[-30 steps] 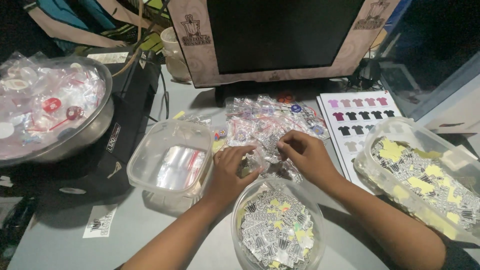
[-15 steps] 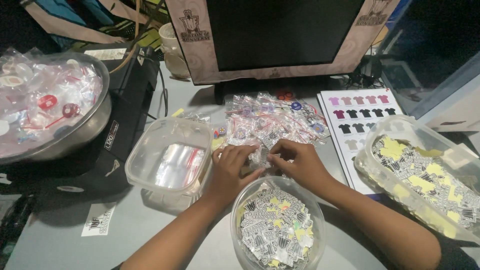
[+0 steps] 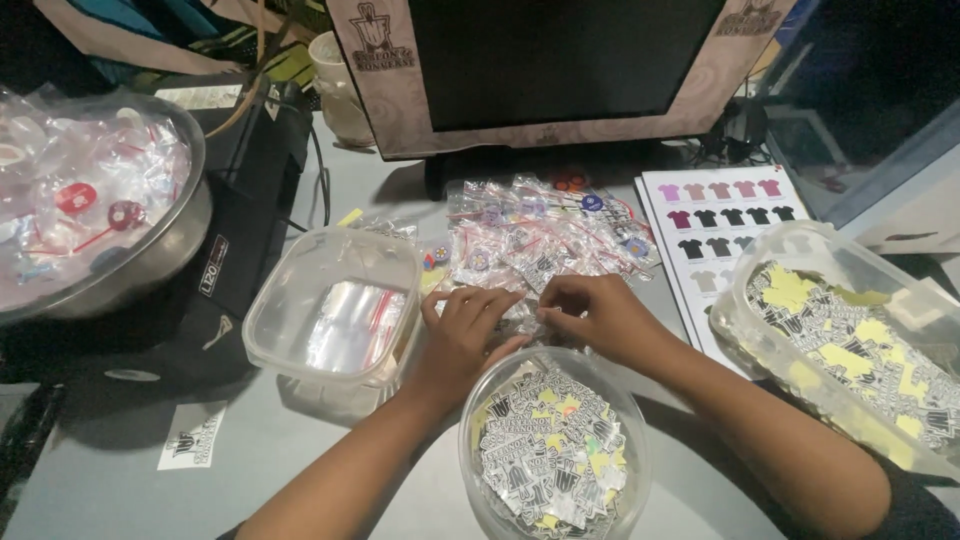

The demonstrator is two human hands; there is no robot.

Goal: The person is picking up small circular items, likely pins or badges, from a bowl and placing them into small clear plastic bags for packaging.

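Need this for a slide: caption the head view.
Both hands pinch a small clear bag above a round tub of stickers.

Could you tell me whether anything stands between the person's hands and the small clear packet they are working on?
Nothing visible does. The left hand and right hand both have their fingertips on the small clear packet, above the round tub of stickers and in front of the pile of packets.

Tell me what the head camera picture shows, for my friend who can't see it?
Both hands, left hand and right hand, pinch a small clear plastic packet over a grey table. A round tub of stickers sits nearest, a tub of clear bags to the left.
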